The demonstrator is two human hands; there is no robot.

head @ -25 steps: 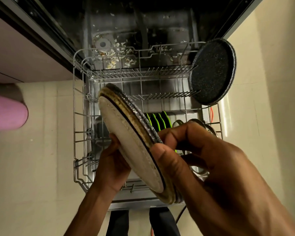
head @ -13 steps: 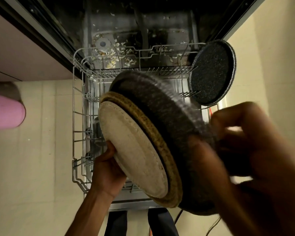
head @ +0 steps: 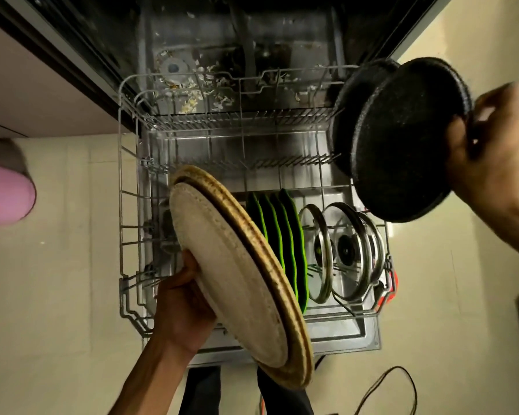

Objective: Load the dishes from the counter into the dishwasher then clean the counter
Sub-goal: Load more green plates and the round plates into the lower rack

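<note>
Both hands are busy above the pulled-out dishwasher rack (head: 126, 205). The left hand (head: 182, 310) is gripping two stacked round plates (head: 234, 277) by their near-left edge, thumb lying on the pale underside, and is holding them tilted on edge over the near left part of the rack; the beige one is sitting against a larger brown-rimmed one. The right hand (head: 492, 163), somewhat blurred, is curling its fingers round the right rim of a dark speckled plate (head: 402, 145) and is holding it up over the far right corner of the rack, just in front of a second dark speckled plate (head: 352, 109) that is standing there on edge. Inside the rack, green-edged plates (head: 285, 241) are standing upright in a row near the middle, with glass lids (head: 342, 250) standing on edge just to their right. Food scraps (head: 192, 94) are lying on the dishwasher floor beyond the rack. A black cable (head: 393, 384) is trailing on the pale floor (head: 57, 324) at near right.
</note>
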